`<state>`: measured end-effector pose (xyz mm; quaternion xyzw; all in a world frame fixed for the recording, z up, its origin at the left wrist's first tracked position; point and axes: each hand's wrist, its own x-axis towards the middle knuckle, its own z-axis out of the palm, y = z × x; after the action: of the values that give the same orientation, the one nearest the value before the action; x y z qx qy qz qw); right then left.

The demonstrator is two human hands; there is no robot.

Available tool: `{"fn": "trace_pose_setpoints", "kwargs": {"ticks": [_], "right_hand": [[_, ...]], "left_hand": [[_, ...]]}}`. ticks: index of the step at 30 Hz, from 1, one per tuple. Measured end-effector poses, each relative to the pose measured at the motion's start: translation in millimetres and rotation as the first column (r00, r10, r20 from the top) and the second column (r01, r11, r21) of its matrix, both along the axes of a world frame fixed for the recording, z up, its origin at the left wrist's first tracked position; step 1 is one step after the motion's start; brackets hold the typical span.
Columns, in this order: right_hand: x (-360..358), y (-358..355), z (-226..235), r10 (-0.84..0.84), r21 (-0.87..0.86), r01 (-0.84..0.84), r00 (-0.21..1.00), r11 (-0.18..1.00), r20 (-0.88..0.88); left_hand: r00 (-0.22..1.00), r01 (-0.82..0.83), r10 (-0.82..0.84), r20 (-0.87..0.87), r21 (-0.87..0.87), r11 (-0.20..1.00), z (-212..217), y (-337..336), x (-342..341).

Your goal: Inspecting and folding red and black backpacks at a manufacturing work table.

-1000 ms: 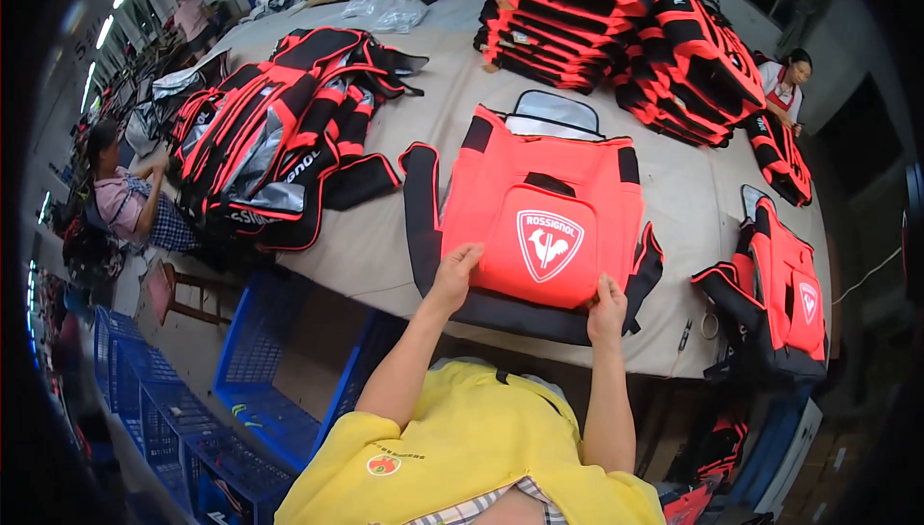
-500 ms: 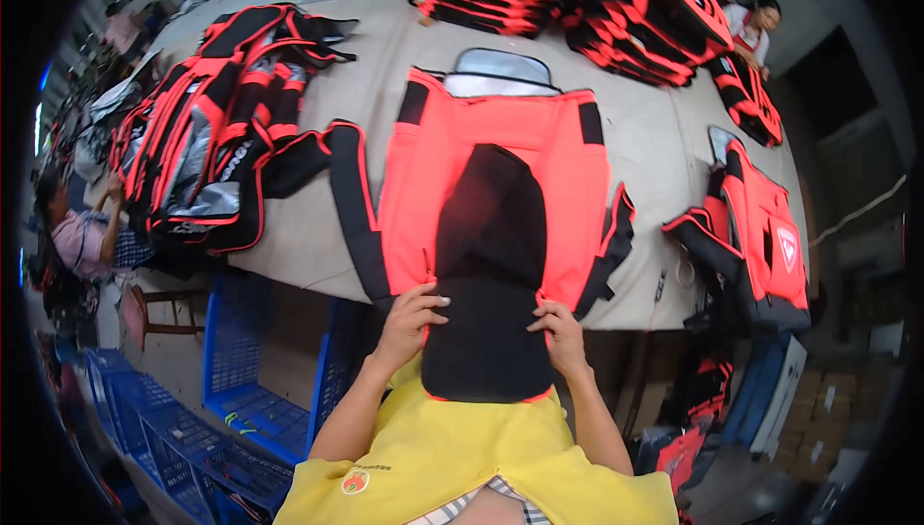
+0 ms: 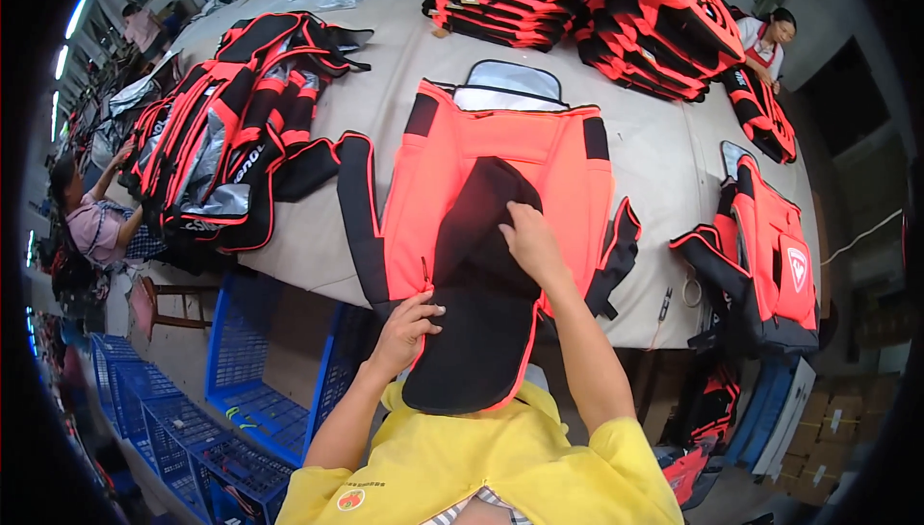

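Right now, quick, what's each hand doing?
Left hand: holding the black flap by its edge.
Right hand: at the black lining; open or closed, can't tell.

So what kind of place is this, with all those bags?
It's probably a bag factory or workshop: a tall stack of similar red-and-black bags sits on a big worktable, blue plastic crates stand beside it, and another person handles bags at its left side.

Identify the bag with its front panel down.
The centre bag: its black front panel, at the left hand, folds down; the far right bag has its panel up.
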<state>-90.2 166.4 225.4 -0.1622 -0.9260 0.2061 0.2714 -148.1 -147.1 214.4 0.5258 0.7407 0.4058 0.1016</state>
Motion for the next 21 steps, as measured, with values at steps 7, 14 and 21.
{"fn": "trace_pose_setpoints", "kwargs": {"ticks": [7,14,21], "right_hand": [[-16.8,-43.9,-45.3,0.131,0.095,-0.166,0.946,0.981,0.297],[-101.7,0.9,-69.5,0.004,0.175,-0.098,0.882,0.98,0.471],[-119.4,9.9,-76.5,-0.076,0.109,-0.025,0.556,0.994,0.827]], "left_hand": [[0.993,-0.082,0.081,-0.082,-0.004,0.997,-5.6,-8.3,17.7],[0.98,-0.096,0.099,-0.171,0.027,0.995,-10.2,-0.2,8.7],[0.98,-0.094,0.113,-0.165,0.117,0.989,-14.8,12.1,-5.9]]}}
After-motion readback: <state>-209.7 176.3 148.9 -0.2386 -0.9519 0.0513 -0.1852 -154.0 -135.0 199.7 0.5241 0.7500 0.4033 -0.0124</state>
